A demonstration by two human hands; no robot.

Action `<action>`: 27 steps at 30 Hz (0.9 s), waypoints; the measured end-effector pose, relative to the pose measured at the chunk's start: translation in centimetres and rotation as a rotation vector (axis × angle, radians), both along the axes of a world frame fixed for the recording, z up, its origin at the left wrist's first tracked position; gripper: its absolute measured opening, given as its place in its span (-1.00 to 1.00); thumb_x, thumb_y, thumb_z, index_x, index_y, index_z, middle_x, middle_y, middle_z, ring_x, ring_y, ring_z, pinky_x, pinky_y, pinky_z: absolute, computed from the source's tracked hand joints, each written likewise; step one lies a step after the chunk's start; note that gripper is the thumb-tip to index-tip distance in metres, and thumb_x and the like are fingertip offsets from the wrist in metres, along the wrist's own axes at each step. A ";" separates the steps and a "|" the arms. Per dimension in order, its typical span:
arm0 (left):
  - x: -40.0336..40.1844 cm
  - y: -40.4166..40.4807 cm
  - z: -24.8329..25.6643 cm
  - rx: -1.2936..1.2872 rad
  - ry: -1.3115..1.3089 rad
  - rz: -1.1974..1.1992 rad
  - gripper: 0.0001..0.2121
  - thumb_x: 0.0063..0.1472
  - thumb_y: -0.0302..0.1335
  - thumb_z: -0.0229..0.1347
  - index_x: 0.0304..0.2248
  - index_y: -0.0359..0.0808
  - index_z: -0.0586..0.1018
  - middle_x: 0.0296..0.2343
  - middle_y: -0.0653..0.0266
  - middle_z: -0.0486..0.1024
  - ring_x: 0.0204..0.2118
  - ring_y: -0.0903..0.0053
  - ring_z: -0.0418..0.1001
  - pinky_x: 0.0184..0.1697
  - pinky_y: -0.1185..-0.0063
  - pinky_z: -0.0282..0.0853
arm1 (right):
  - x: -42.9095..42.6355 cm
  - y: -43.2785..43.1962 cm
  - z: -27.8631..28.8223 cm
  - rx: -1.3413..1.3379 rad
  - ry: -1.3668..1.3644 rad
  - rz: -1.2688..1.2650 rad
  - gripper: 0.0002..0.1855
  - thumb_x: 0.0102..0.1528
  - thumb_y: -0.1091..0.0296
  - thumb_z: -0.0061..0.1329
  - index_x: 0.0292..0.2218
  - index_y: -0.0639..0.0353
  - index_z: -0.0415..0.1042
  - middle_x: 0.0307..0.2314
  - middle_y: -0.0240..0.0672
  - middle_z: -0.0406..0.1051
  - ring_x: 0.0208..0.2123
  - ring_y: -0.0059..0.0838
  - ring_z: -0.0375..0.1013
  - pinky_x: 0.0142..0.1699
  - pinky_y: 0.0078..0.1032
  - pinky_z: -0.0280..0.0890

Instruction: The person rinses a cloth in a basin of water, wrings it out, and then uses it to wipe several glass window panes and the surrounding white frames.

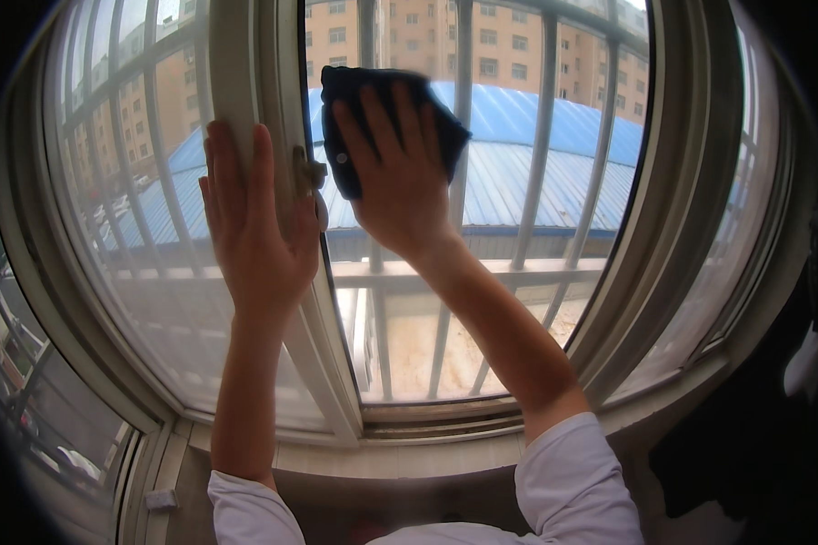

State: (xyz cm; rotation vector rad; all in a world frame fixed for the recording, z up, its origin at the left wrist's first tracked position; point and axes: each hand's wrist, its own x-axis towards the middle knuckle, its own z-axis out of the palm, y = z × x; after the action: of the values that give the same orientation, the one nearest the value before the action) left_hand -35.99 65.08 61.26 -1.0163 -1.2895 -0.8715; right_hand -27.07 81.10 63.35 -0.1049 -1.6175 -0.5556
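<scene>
My right hand (402,170) lies spread over a dark cloth (342,102), pressing it against the upper left part of the middle window pane (497,238). The cloth reaches out past the fingertips and to both sides of the hand. My left hand (259,225) rests with its fingers pointing up on the light window frame (235,68), holding nothing. Its thumb is beside the window latch (311,172), which sits on the frame between the two hands. Part of the latch's lower handle shows just past the thumb.
Metal security bars (535,150) stand outside the glass, with a blue corrugated roof (504,177) beyond. Below the window runs a light sill (395,460). A small pale block (161,500) lies at the lower left. A large dark shape (709,443) fills the lower right.
</scene>
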 end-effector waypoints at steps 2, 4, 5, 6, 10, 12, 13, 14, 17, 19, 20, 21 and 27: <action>0.8 0.3 -1.0 -0.011 -0.040 0.032 -0.20 0.19 -0.33 0.19 0.37 -0.06 0.09 0.36 -0.05 -0.08 0.40 0.00 -0.04 0.34 -0.01 0.01 | -1.4 -0.5 -1.1 -0.013 -0.014 0.040 -0.30 0.02 0.25 0.13 0.22 -0.04 0.36 0.23 -0.14 0.21 0.34 0.07 0.03 0.42 0.06 -0.20; 0.7 -0.6 -3.1 -0.025 -0.078 0.083 -0.15 0.17 -0.29 0.21 0.38 -0.11 0.04 0.36 -0.10 -0.10 0.40 -0.02 -0.04 0.35 -0.04 -0.07 | -0.3 -0.7 -0.9 -0.015 -0.067 0.052 -0.27 0.01 0.23 0.15 0.22 -0.10 0.35 0.24 -0.18 0.21 0.34 0.05 0.03 0.42 0.04 -0.20; 0.2 -0.9 -4.2 -0.022 -0.101 0.080 -0.13 0.17 -0.28 0.21 0.38 -0.12 0.01 0.36 -0.10 -0.10 0.40 -0.02 -0.06 0.36 -0.04 -0.10 | 0.4 -0.4 -1.1 -0.014 -0.095 0.060 -0.26 0.00 0.22 0.16 0.23 -0.13 0.35 0.24 -0.20 0.21 0.35 0.04 0.02 0.43 0.03 -0.21; 0.1 -0.7 -5.0 -0.019 -0.124 0.056 -0.12 0.18 -0.28 0.20 0.39 -0.13 -0.02 0.36 -0.11 -0.11 0.40 -0.03 -0.07 0.36 -0.04 -0.13 | 1.9 0.9 -1.1 -0.001 -0.065 0.009 -0.22 -0.02 0.20 0.18 0.25 -0.24 0.32 0.25 -0.24 0.20 0.35 0.01 0.02 0.41 0.07 -0.19; -0.9 -0.9 -7.0 -0.016 -0.164 -0.067 -0.10 0.19 -0.26 0.18 0.39 -0.22 -0.09 0.36 -0.08 -0.08 0.40 -0.01 -0.05 0.37 -0.04 -0.15 | 10.9 8.9 -2.9 -0.006 0.089 -0.255 -0.21 0.14 0.13 0.09 0.35 -0.24 0.13 0.34 -0.13 0.02 0.40 0.13 -0.14 0.41 0.22 -0.25; -1.0 -0.3 -7.2 -0.004 -0.166 -0.087 -0.10 0.18 -0.27 0.15 0.38 -0.26 -0.09 0.35 -0.05 -0.04 0.39 0.00 -0.01 0.36 -0.05 -0.10 | 17.6 12.7 -4.1 -0.047 0.185 -0.349 -0.23 0.20 0.21 0.02 0.37 -0.15 0.07 0.34 -0.12 0.02 0.39 0.15 -0.13 0.42 0.18 -0.26; -0.8 -0.4 -7.2 -0.001 -0.164 -0.082 -0.11 0.18 -0.27 0.14 0.38 -0.25 -0.09 0.35 -0.05 -0.03 0.39 0.01 -0.01 0.36 -0.05 -0.11 | 20.3 14.0 -5.1 -0.083 0.230 -0.400 -0.22 0.18 0.23 0.04 0.37 -0.12 0.07 0.34 -0.11 0.03 0.39 0.16 -0.11 0.42 0.17 -0.24; -0.6 -0.2 -7.1 0.011 -0.159 -0.079 -0.11 0.18 -0.28 0.14 0.38 -0.25 -0.08 0.35 -0.05 -0.02 0.39 0.01 -0.01 0.36 -0.05 -0.11 | 22.3 15.0 -5.7 -0.043 0.199 -0.350 -0.23 0.20 0.25 0.02 0.37 -0.08 0.06 0.33 -0.09 0.04 0.38 0.16 -0.10 0.42 0.14 -0.23; -0.9 -0.1 -7.3 0.008 -0.161 -0.090 -0.12 0.19 -0.29 0.12 0.38 -0.26 -0.09 0.35 -0.05 -0.03 0.41 0.02 -0.06 0.38 -0.01 -0.21 | 20.7 14.6 -7.1 -0.037 0.233 -0.339 -0.25 0.22 0.25 -0.02 0.37 -0.03 0.05 0.32 -0.06 0.07 0.38 0.14 -0.07 0.43 0.11 -0.23; -0.8 0.0 -7.5 -0.028 -0.190 -0.130 -0.11 0.22 -0.29 0.13 0.38 -0.30 -0.14 0.37 -0.02 -0.11 0.43 0.05 -0.17 0.43 0.09 -0.38 | 18.1 13.2 -6.9 -0.051 0.243 -0.355 -0.24 0.22 0.25 0.00 0.37 -0.04 0.05 0.32 -0.07 0.07 0.38 0.13 -0.07 0.43 0.12 -0.22; -0.7 0.0 -7.4 -0.025 -0.185 -0.123 -0.11 0.23 -0.29 0.13 0.38 -0.30 -0.14 0.37 -0.03 -0.11 0.43 0.04 -0.18 0.43 0.08 -0.38 | 15.6 11.7 -7.2 -0.021 0.236 -0.310 -0.19 0.16 0.28 0.08 0.37 -0.07 0.07 0.32 -0.08 0.08 0.38 0.12 -0.08 0.43 0.12 -0.21; -0.9 -0.1 -7.4 -0.028 -0.177 -0.115 -0.11 0.23 -0.29 0.13 0.38 -0.30 -0.14 0.37 -0.03 -0.11 0.43 0.04 -0.18 0.43 0.08 -0.39 | 12.7 9.7 -8.1 -0.100 0.167 -0.290 -0.13 0.10 0.33 0.14 0.37 -0.09 0.07 0.32 -0.10 0.08 0.39 0.11 -0.08 0.43 0.13 -0.20; -0.7 -0.1 -7.2 -0.033 -0.168 -0.088 -0.11 0.22 -0.25 0.16 0.38 -0.32 -0.10 0.36 -0.01 -0.06 0.44 0.08 -0.19 0.42 0.04 -0.42 | -0.8 -1.1 -11.4 -0.155 -0.003 -0.005 -0.37 0.09 0.36 0.04 0.22 -0.14 0.39 0.23 -0.24 0.25 0.33 0.01 0.10 0.37 0.09 -0.06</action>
State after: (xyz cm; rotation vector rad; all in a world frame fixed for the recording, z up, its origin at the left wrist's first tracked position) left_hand -36.64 65.01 54.11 -1.0494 -1.4124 -1.0234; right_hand -27.91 79.98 51.92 -0.2236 -1.6622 -0.4342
